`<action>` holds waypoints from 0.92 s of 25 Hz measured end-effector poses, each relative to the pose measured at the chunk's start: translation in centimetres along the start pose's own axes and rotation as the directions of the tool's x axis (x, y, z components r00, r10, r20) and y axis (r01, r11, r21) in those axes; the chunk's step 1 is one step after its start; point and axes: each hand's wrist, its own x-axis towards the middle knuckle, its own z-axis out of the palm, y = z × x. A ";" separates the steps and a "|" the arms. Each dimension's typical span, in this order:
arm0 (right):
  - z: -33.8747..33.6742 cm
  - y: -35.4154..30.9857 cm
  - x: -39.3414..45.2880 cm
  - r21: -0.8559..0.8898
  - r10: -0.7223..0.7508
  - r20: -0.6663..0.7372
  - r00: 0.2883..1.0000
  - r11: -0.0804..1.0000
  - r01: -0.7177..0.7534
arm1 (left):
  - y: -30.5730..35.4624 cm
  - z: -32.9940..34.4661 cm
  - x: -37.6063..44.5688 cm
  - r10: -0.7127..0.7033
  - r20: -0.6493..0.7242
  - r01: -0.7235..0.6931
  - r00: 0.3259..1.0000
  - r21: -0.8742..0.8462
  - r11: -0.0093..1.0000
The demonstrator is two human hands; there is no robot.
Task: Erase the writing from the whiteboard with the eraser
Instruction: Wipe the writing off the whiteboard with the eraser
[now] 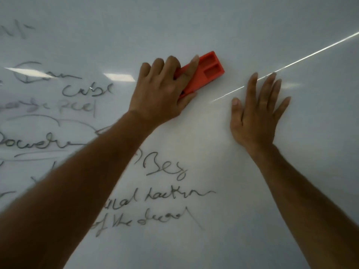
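The whiteboard (223, 28) fills the whole view. My left hand (163, 94) grips a red plastic eraser (206, 71) and presses it flat on the board near the upper middle, its long side tilted up to the right. My right hand (258, 111) lies flat on the board just right of the eraser, fingers spread, holding nothing. Dark handwriting (165, 168) covers the left side and the lower middle of the board. Part of it is hidden behind my left forearm. The board around and above the eraser carries no writing.
Bright ceiling-light reflections streak the glossy board, one long diagonal line (310, 55) at the upper right and two short patches (119, 77) at the left. The right part of the board bears no marks.
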 end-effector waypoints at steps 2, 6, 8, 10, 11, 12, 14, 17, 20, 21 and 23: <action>-0.1 -0.7 1.2 -0.006 -0.028 0.006 1.000 1.000 0.028 | -1.3 -1.2 -4.7 -0.001 0.012 0.001 1.000 0.010 1.000; -0.3 -3.2 3.0 0.016 -0.105 0.024 0.994 0.994 0.105 | -6.6 -3.9 -12.3 -0.177 0.064 0.174 0.982 0.048 0.984; -0.1 -5.0 3.1 0.001 -0.176 0.016 0.984 0.984 0.176 | -7.1 -4.7 -14.9 -0.302 0.098 0.298 0.948 0.055 0.953; 0.0 -6.3 2.9 -0.008 -0.198 0.011 0.980 0.980 0.198 | -5.6 -4.9 -16.7 -0.365 0.102 0.364 0.925 0.029 0.931; -0.1 -6.5 2.9 -0.005 -0.197 0.018 0.980 0.980 0.197 | -4.2 -5.1 -17.5 -0.351 0.096 0.353 0.931 0.004 0.936; -0.2 -6.5 2.7 -0.005 -0.195 0.030 0.980 0.981 0.195 | -2.6 -5.4 -18.4 -0.303 0.086 0.306 0.949 -0.035 0.951; -0.5 -6.5 2.5 -0.020 -0.198 0.047 0.979 0.980 0.199 | 1.1 -6.1 -20.3 -0.110 0.058 0.117 0.992 -0.158 0.980; -0.8 -6.9 2.1 -0.059 -0.211 0.066 0.975 0.975 0.215 | 6.1 -7.0 -23.9 0.204 0.073 -0.173 0.976 -0.301 0.938; -0.8 -6.9 2.0 -0.056 -0.201 0.057 0.978 0.977 0.204 | 6.5 -6.8 -24.4 0.317 0.045 -0.287 0.947 -0.323 0.902; -0.9 -6.9 2.0 -0.052 -0.201 0.050 0.978 0.978 0.203 | 5.7 -6.6 -23.3 0.311 0.016 -0.292 0.950 -0.296 0.909; -0.8 -6.9 1.9 -0.060 -0.205 0.044 0.978 0.976 0.208 | 3.9 -6.0 -20.2 0.201 -0.033 -0.203 0.979 -0.213 0.956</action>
